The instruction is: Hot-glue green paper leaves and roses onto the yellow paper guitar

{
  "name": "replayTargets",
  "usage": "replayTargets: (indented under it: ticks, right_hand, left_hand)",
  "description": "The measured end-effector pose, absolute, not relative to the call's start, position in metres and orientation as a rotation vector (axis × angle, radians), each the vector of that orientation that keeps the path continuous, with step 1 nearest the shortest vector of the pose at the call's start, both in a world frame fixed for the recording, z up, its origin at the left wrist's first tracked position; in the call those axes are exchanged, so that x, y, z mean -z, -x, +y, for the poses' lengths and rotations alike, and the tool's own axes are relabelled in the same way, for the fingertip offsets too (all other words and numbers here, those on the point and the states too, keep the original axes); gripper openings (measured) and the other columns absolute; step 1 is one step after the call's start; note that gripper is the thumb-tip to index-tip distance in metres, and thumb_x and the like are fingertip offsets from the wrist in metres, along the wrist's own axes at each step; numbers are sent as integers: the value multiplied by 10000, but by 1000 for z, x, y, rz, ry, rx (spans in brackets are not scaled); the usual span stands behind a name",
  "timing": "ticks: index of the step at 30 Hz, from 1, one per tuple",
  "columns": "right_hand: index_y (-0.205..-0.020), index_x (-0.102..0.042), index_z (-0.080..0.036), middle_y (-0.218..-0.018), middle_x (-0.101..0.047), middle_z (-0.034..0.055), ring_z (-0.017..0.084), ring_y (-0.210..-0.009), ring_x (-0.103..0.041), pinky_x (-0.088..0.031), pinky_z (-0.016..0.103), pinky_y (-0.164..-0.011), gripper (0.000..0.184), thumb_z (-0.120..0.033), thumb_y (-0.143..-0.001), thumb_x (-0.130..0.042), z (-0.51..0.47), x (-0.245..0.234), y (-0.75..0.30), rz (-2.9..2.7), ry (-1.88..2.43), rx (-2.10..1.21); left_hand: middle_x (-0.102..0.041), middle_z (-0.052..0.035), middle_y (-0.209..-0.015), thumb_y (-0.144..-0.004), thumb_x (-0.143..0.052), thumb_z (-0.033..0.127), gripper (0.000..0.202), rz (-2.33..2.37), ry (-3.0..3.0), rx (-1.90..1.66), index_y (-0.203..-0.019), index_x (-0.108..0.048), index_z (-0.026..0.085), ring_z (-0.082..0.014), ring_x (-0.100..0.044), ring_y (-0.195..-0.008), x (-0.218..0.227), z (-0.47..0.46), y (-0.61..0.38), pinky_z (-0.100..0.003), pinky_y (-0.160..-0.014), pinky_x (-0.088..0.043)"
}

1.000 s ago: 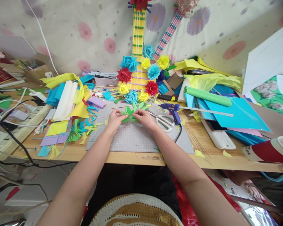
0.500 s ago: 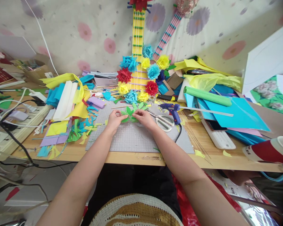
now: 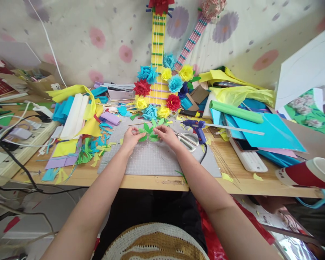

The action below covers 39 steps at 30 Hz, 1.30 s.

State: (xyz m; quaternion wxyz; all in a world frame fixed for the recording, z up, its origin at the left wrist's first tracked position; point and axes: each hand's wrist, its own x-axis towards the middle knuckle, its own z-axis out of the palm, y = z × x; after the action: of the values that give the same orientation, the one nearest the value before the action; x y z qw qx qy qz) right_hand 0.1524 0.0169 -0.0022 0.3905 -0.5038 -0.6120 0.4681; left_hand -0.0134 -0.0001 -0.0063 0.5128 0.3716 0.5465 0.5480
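My left hand (image 3: 131, 139) pinches a green paper leaf at the left of a small spray of green paper leaves (image 3: 147, 128). On the spray's other side, my right hand (image 3: 165, 133) has its thumb and finger closed on another leaf. Both hands are just above the grey cutting mat (image 3: 154, 162). Scissors (image 3: 188, 141) with pale handles lie beside my right hand. Behind the leaves stands a yellow paper guitar (image 3: 157, 43) decked with red, blue and yellow paper flowers. Where the leaves join is partly covered by my fingertips.
A blue glue gun (image 3: 195, 127) with a long glue stick lies right of the scissors. Crepe paper rolls (image 3: 75, 115) and scraps cover the left side. Blue paper sheets (image 3: 271, 130) and a green roll (image 3: 236, 111) are at right, near a paper cup (image 3: 308, 172). A power strip (image 3: 24, 144) sits far left.
My right hand has drawn back slightly from my left, and the leaves look more spread between them. The rest of the table is as before, with a slight shift of view.
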Motion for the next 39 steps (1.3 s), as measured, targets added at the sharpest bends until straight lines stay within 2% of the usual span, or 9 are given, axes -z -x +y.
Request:
replayTargets:
  ticks: [5,11,14,16,19,22,25,28,39]
  right_hand:
    - [-755,-550,-173,-719,-569,6,99,-615,-492,-411,234,-568,348,-515,-693,-576,16,-13,-164,-1599,1321,-1226]
    - [-813,-582,-180,-802,-611,29,128,-705,-538,-411,250,-620,309,-477,-727,-577,-8,-64,-213,-2027,1423,-1156]
    - [-788,-572,-191,-759,-612,25,152,-691,-540,-391,268,-605,370,-556,-736,-537,-28,-80,-267,-2172,1731,-942]
    - [-798,-554,-196,-748,-614,46,189,-696,-561,-386,294,-597,417,-606,-733,-510,-43,-81,-310,-2050,2092,-672]
    - [-1002,-533,-158,-883,-625,182,305,-831,-603,-396,373,-626,541,-626,-733,-500,-62,-71,-370,-1615,2642,-304]
    - [-1236,-403,-47,-1082,-548,333,419,-1047,-540,-394,441,-701,787,-641,-729,-497,-72,-56,-406,-1387,2789,-141]
    - [-1367,-216,-1,-1089,-553,341,451,-1064,-535,-406,463,-753,978,-665,-710,-502,-68,-42,-416,-1341,2828,-246]
    - [-1424,-12,-24,-1126,-558,307,444,-1062,-546,-427,477,-782,1110,-677,-685,-521,-57,-30,-416,-1348,2838,-237]
    - [-1426,82,-19,-1159,-554,288,418,-1052,-561,-456,479,-800,1137,-641,-695,-528,-61,-14,-424,-1469,2776,-76]
  left_hand:
    - [-584,58,-553,-478,-754,181,442,1236,-811,-1364,-763,-416,198,-126,-589,-510,4,0,15,-208,-485,-422]
    - [-615,34,-602,-489,-754,132,455,1182,-705,-1393,-768,-399,194,-146,-634,-566,-4,-1,17,-230,-534,-480]
    - [-611,39,-596,-491,-755,121,456,1173,-686,-1408,-767,-399,191,-142,-636,-563,-7,-2,17,-222,-531,-481]
    - [-607,44,-590,-489,-753,118,454,1169,-680,-1412,-765,-399,190,-140,-637,-560,-8,-2,17,-219,-529,-482]
    - [-605,46,-574,-485,-746,115,447,1166,-678,-1412,-759,-400,188,-136,-631,-552,-8,-2,16,-219,-527,-483]
    - [-605,43,-562,-480,-737,112,434,1164,-679,-1421,-751,-406,185,-137,-628,-552,-7,-2,16,-225,-527,-484]
    - [-615,35,-577,-477,-740,121,436,1169,-686,-1425,-752,-408,184,-142,-634,-565,-6,-1,17,-231,-536,-485]
    - [-620,29,-580,-473,-746,132,453,1167,-685,-1429,-760,-399,188,-157,-647,-586,-5,-1,18,-240,-545,-490]
    - [-618,33,-567,-443,-764,176,484,1151,-724,-1406,-755,-394,188,-157,-633,-558,-4,-1,18,-258,-535,-498]
